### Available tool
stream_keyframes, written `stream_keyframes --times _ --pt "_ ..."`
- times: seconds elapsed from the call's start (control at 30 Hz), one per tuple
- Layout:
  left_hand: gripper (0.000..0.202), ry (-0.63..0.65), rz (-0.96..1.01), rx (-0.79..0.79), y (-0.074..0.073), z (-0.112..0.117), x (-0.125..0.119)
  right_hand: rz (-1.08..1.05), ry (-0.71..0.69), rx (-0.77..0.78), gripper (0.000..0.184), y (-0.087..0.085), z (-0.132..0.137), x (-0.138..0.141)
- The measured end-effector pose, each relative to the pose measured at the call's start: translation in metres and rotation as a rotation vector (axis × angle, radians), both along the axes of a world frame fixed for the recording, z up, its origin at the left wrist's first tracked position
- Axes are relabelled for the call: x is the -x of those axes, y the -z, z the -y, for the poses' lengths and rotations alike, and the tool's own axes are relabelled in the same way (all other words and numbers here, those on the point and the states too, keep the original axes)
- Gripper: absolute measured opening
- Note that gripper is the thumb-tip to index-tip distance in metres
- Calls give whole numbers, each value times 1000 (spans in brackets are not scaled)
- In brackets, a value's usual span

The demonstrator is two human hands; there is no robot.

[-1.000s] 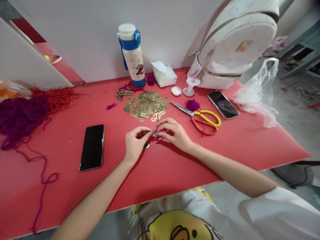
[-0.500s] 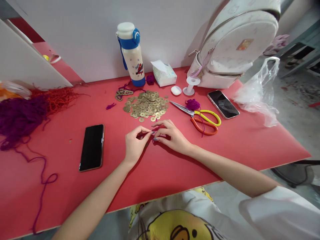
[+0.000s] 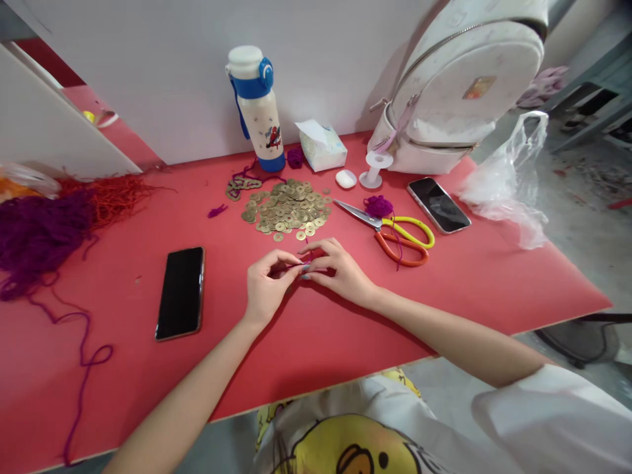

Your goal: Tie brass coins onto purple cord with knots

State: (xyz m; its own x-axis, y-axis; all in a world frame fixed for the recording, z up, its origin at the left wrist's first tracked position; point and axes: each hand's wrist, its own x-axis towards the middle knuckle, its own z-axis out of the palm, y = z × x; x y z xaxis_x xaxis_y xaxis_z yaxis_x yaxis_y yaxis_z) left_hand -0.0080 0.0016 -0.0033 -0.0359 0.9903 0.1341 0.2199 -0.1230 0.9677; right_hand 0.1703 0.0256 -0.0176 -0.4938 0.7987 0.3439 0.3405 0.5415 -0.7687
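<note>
A short purple strand (image 3: 305,258) sat pinched between the fingertips of both hands, just above the red table (image 3: 444,283). The left hand (image 3: 264,289) was curled, thumb and forefinger closed on one side of the strand. The right hand (image 3: 340,271) met it fingertip to fingertip, closed on the other side with its remaining fingers spread loosely.

The strand looked light, limp and soft, likely to fray or slip unless it was nipped close to its end between the fingertips. It probably needed no force, only a fine grip.

Just beyond the fingertips lay a pile of brass coins (image 3: 286,209), flat and thin, and probably fiddly to lift off the smooth top. Scissors (image 3: 395,234) with yellow and orange handles lay beyond and outward of the right hand. A black phone (image 3: 180,291) lay outward of the left hand, near but not touching. A heap of purple yarn (image 3: 34,230) lay farther out on that side, well apart.

The fingers covered most of the strand. Its length, any knot, and whether a coin hung on it could not be made out.
</note>
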Motion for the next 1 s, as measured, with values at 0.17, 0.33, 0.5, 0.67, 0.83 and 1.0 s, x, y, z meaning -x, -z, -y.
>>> stream_keyframes --times 0.17,0.33,0.5,0.67,0.83,1.0 --pt "16 -62 -105 -10 0 -1 0 23 18 -38 11 -8 2 -2" --pt "19 80 -248 2 -1 -1 3 -4 65 -74 13 -10 2 -5" --pt "28 220 5 95 -3 0 4 -79 71 -23 8 -8 0 -4" --pt "28 99 157 80 -4 -2 3 -27 6 28 13 -8 -2 -3" --pt "13 -16 124 95 -5 -3 1 -20 -28 22 12 -7 -2 -3" --pt "5 15 59 67 -5 -3 3 -29 -73 11 11 -6 1 -1"
